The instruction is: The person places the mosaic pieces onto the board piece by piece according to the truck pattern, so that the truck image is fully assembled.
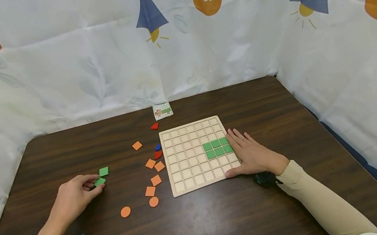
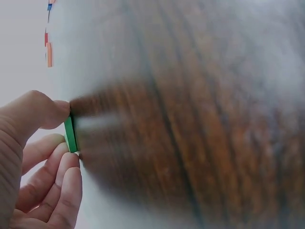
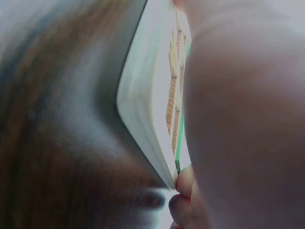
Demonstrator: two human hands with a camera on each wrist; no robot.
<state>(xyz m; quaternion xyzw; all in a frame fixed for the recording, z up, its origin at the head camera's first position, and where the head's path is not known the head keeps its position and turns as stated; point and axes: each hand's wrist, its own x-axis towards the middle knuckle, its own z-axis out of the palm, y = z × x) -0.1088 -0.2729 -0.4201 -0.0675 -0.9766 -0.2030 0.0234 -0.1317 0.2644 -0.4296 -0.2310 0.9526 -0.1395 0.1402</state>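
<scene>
My left hand [image 1: 75,194] pinches a green square tile [image 1: 99,181] between thumb and fingers, low over the left of the table. In the left wrist view that tile [image 2: 71,135] shows edge-on between the thumb and fingertips. A second green tile [image 1: 103,171] lies just beyond the fingertips. My right hand [image 1: 254,152] rests with fairly straight fingers along the right edge of a pale wooden grid board [image 1: 185,166]. Several green tiles [image 1: 219,151] fill two adjoining rows of cells beside that hand. The right wrist view shows the board's corner [image 3: 143,119] close to the hand.
Left of the board lie several orange square tiles [image 1: 150,191], two orange round tiles [image 1: 125,212], two red pieces [image 1: 154,126] and a blue piece [image 1: 158,147]. A small printed card [image 1: 162,111] lies at the table's back edge. A patterned cloth [image 1: 112,72] hangs behind the table [image 1: 205,228].
</scene>
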